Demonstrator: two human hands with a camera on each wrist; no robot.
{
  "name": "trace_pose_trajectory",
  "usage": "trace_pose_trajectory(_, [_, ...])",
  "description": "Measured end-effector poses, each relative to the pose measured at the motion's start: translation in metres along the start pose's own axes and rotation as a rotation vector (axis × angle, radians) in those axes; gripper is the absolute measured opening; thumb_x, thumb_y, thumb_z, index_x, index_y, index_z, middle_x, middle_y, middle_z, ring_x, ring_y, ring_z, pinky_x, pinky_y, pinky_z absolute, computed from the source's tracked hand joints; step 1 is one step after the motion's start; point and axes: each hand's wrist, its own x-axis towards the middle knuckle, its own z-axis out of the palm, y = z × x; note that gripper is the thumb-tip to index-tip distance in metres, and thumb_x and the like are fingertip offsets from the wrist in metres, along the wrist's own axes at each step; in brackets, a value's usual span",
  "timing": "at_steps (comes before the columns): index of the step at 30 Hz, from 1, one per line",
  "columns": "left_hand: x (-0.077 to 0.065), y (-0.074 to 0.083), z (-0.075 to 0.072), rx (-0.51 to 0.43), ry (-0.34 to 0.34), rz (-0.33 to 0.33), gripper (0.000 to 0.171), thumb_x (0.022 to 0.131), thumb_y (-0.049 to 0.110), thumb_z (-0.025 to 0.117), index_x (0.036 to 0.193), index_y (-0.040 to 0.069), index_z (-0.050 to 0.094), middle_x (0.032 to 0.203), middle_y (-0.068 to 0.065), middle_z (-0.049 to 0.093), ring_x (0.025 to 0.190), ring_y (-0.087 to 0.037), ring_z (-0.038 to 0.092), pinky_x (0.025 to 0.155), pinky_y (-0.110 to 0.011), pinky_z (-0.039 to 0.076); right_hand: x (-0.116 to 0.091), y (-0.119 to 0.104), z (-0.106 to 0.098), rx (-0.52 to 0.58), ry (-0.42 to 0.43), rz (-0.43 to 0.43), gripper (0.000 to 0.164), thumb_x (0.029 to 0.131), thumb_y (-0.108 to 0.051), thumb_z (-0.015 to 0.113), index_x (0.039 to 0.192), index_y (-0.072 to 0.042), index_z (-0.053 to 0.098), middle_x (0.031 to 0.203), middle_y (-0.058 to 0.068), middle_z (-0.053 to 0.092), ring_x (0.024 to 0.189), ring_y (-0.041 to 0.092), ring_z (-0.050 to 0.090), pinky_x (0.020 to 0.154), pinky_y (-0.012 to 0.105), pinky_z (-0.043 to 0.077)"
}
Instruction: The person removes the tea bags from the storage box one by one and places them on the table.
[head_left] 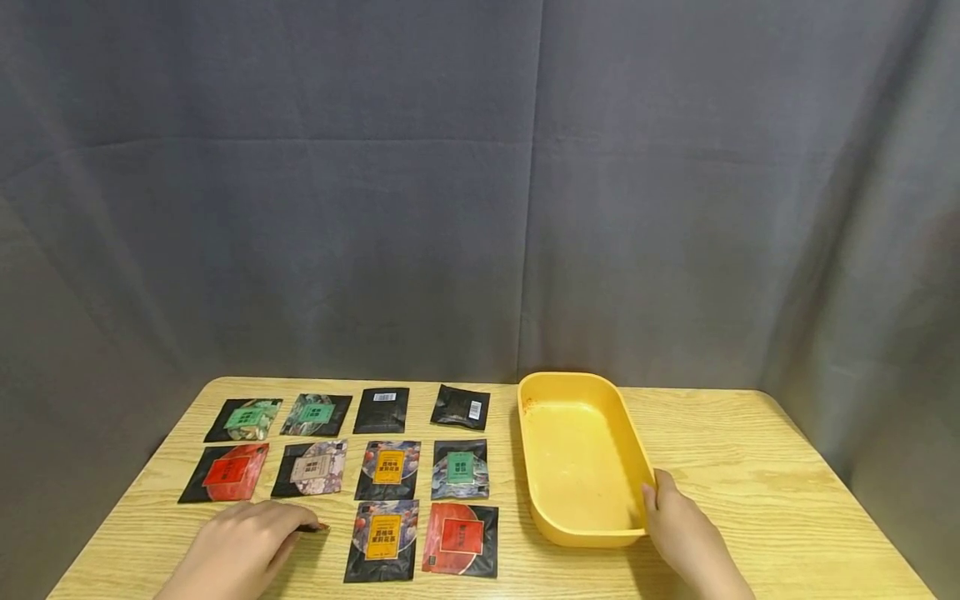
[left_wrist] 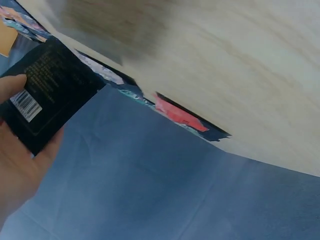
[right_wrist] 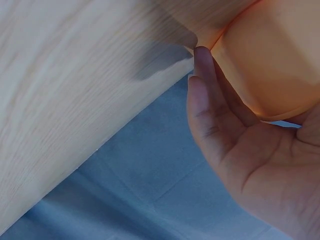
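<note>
My left hand (head_left: 236,546) is over the table's near left part and pinches a black sachet (left_wrist: 55,90) between thumb and fingers. A white barcode and small print show on the sachet's face in the left wrist view; in the head view only its edge peeks out. My right hand (head_left: 678,521) grips the near right corner of a yellow plastic tray (head_left: 585,467), thumb at the rim and fingers along the outer wall. In the right wrist view those fingers (right_wrist: 200,97) lie against the tray's side. Nothing lies inside the tray.
Flat sachets lie in rows left of the tray, including a red one (head_left: 460,537), an orange-labelled one (head_left: 382,542), a green-labelled one (head_left: 460,469) and a black barcoded one (head_left: 381,410). A grey curtain (head_left: 375,208) stands behind the wooden table (head_left: 750,483).
</note>
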Motion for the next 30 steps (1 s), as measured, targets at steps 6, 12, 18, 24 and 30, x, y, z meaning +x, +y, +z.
trace_pose_trajectory(6, [0.003,-0.008,0.010,-0.131,-0.241,-0.024,0.028,0.079,0.017,0.083,0.103,0.023,0.071,0.101,0.007,0.071,0.089,-0.016,0.068,0.076,-0.040,0.057,0.001,0.000,0.000,-0.002,-0.008,0.005,0.048,0.108,-0.014,0.031,0.133,0.027,0.030,0.118,0.046,0.053,0.104,0.055,0.060,0.082,0.060,0.053])
trace_pose_trajectory(12, [0.007,-0.009,0.018,-0.169,-0.408,-0.039,0.043,0.081,0.030,0.081,0.120,0.017,0.070,0.114,-0.001,0.069,0.102,-0.027,0.065,0.083,-0.049,0.055,0.001,0.003,0.000,-0.007,-0.015,-0.003,0.050,0.109,-0.016,0.031,0.131,0.029,0.030,0.117,0.047,0.053,0.104,0.056,0.060,0.080,0.059,0.054])
trace_pose_trajectory(18, [0.006,-0.010,0.023,-0.180,-0.448,-0.011,0.053,0.083,0.041,0.078,0.128,0.015,0.067,0.123,-0.009,0.066,0.105,-0.035,0.064,0.084,-0.055,0.054,0.001,0.003,0.001,-0.013,-0.023,0.016,0.052,0.109,-0.019,0.030,0.133,0.027,0.029,0.122,0.046,0.050,0.108,0.056,0.057,0.083,0.061,0.052])
trace_pose_trajectory(24, [0.004,-0.011,0.026,-0.235,-0.478,-0.002,0.061,0.086,0.052,0.070,0.131,0.012,0.064,0.129,-0.012,0.062,0.110,-0.038,0.062,0.086,-0.057,0.052,0.001,0.003,0.001,-0.012,-0.027,0.020,0.052,0.109,-0.019,0.031,0.134,0.026,0.030,0.123,0.045,0.050,0.109,0.056,0.057,0.084,0.062,0.051])
trace_pose_trajectory(30, [0.003,-0.009,0.027,-0.257,-0.473,-0.046,0.067,0.084,0.060,0.068,0.129,0.011,0.065,0.128,-0.010,0.061,0.112,-0.037,0.060,0.088,-0.060,0.050,0.000,0.002,-0.001,-0.006,-0.017,0.011,0.050,0.108,-0.017,0.033,0.135,0.025,0.030,0.124,0.045,0.050,0.109,0.056,0.057,0.084,0.063,0.051])
